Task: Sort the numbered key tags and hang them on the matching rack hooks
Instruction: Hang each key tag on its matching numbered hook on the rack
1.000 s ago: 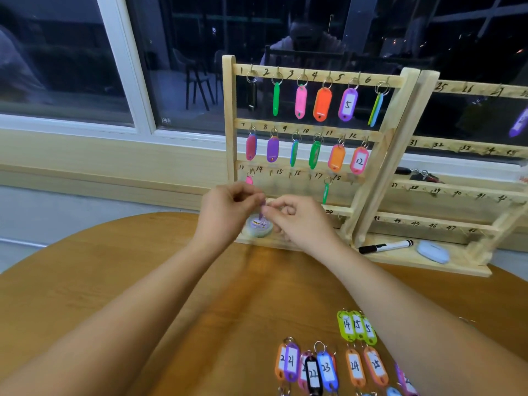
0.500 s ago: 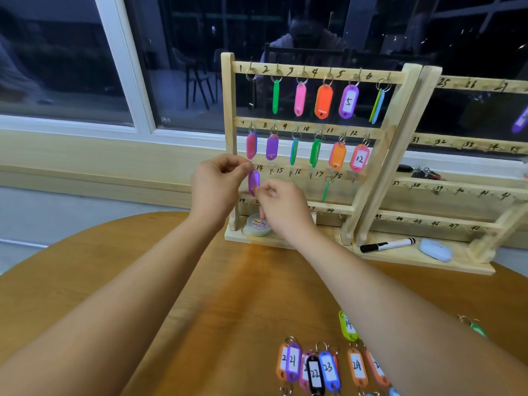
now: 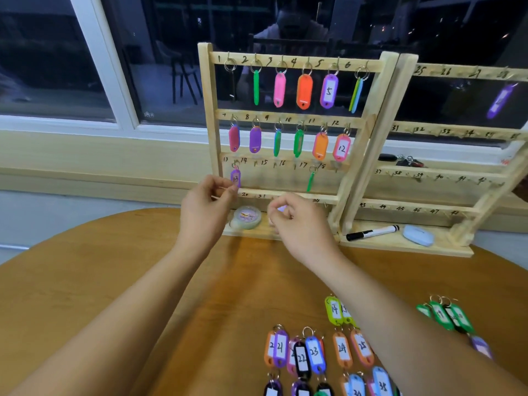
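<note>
A wooden rack [image 3: 211, 110] with numbered hooks stands at the far edge of the round table. Coloured tags fill its top two rows, among them purple 5 [image 3: 329, 91] and pink 12 [image 3: 341, 147]. A purple tag 13 [image 3: 235, 177] hangs on hook 13, and a green tag [image 3: 311, 181] hangs near 17. My left hand [image 3: 208, 207] pinches at the lower edge of tag 13. My right hand [image 3: 297, 221] hovers lower, before the rack's base, fingers curled with nothing clearly in them. Loose tags lie near me: 14 [image 3: 333, 310], 21 [image 3: 280, 348], 24 [image 3: 342, 348].
A second numbered rack [image 3: 445, 130] adjoins on the right, holding one purple tag [image 3: 500, 101]. On the rack bases lie a round tape container [image 3: 247, 217], a black marker [image 3: 371, 232] and a pale blue oval object [image 3: 418, 235]. Green tags [image 3: 445, 314] lie at the right.
Both hands rose from the rack base with the purple tag, which now hangs on hook 13. My right hand has let go and dropped back down; my left stays at the tag.
</note>
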`<action>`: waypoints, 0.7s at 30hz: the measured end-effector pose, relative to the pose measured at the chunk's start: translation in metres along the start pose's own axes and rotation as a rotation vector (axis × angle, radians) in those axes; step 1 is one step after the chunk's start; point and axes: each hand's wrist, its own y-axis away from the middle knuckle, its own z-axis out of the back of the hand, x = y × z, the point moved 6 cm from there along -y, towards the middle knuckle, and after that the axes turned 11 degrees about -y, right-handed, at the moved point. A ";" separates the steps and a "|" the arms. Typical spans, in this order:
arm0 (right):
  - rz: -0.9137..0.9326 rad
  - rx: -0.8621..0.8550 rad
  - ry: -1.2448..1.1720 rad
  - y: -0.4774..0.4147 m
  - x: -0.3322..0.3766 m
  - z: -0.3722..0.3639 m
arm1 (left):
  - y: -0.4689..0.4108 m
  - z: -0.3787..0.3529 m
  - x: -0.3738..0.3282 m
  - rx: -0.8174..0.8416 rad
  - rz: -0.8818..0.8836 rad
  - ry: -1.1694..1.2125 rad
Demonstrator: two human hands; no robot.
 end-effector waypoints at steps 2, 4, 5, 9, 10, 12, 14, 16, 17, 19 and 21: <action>-0.017 0.016 0.051 0.023 -0.009 0.018 | 0.018 -0.013 0.002 0.055 -0.018 -0.060; -0.040 0.027 0.093 0.046 -0.017 0.038 | 0.039 -0.030 0.000 0.127 -0.042 -0.130; -0.057 0.029 0.118 0.056 -0.022 0.047 | 0.049 -0.040 0.000 0.173 -0.054 -0.157; -0.142 0.044 0.231 0.094 -0.045 0.079 | 0.092 -0.081 0.004 0.379 -0.092 -0.199; -0.154 0.038 0.245 0.103 -0.050 0.086 | 0.102 -0.091 0.005 0.421 -0.113 -0.222; -0.156 0.012 0.257 0.118 -0.056 0.093 | 0.114 -0.103 0.005 0.481 -0.170 -0.298; -0.134 -0.036 0.287 0.127 -0.061 0.100 | 0.123 -0.115 0.002 0.540 -0.217 -0.358; -0.108 -0.081 0.354 0.132 -0.064 0.107 | 0.127 -0.124 -0.003 0.570 -0.245 -0.388; -0.097 -0.099 0.383 0.132 -0.065 0.110 | 0.129 -0.128 -0.005 0.578 -0.251 -0.395; -0.077 -0.119 0.405 0.134 -0.066 0.111 | 0.132 -0.134 -0.010 0.596 -0.255 -0.396; -0.056 -0.119 0.416 0.136 -0.070 0.108 | 0.137 -0.139 -0.014 0.583 -0.270 -0.384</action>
